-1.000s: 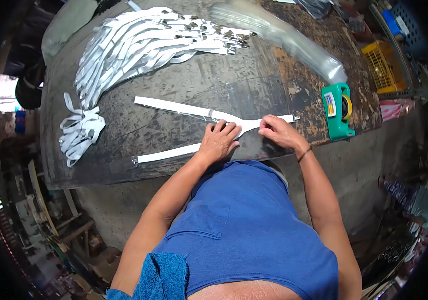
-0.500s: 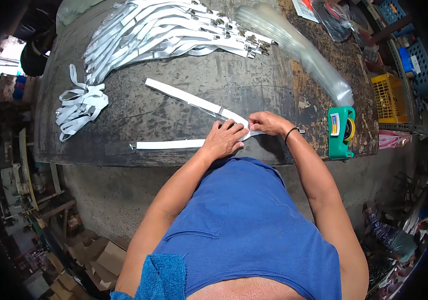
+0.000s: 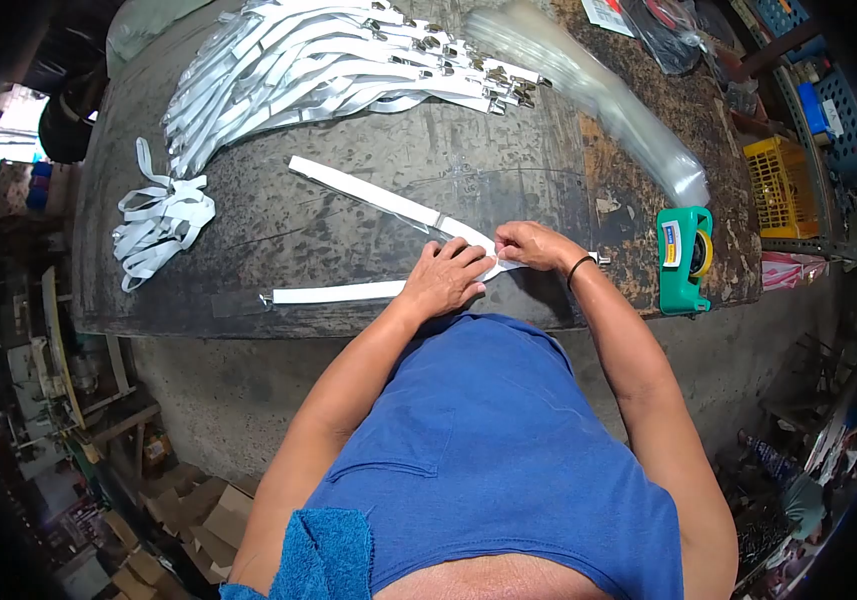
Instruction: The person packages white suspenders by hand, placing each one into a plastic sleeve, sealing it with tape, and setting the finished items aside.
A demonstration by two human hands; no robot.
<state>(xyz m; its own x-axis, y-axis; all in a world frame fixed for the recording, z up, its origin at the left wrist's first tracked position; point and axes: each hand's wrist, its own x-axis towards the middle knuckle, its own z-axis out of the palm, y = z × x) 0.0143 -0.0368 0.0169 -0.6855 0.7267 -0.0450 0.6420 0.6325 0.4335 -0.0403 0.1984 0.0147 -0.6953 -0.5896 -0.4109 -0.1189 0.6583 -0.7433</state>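
Note:
A white strap (image 3: 358,187) runs slantwise down to my two hands, with a thin clear film along its lower edge. Another white strap (image 3: 338,292) with a small metal clip at its left end lies along the table's near edge. My left hand (image 3: 445,277) rests over the straps where they meet, fingers stretched out and pressing down. Close beside it, my right hand (image 3: 536,246) pinches the white lanyard; its fingertips partly hide the spot. A metal end (image 3: 600,258) shows just right of my right wrist.
A pile of white lanyards with metal clips (image 3: 348,60) lies at the back of the dark table (image 3: 248,235). A loose strap bundle (image 3: 161,225) is at left. Clear plastic sleeves (image 3: 598,95) and a green tape dispenser (image 3: 683,265) are at right. A person (image 3: 803,505) is at lower right.
The view has shifted slightly. Both hands stay at the same place on the straps, with hardly any movement.

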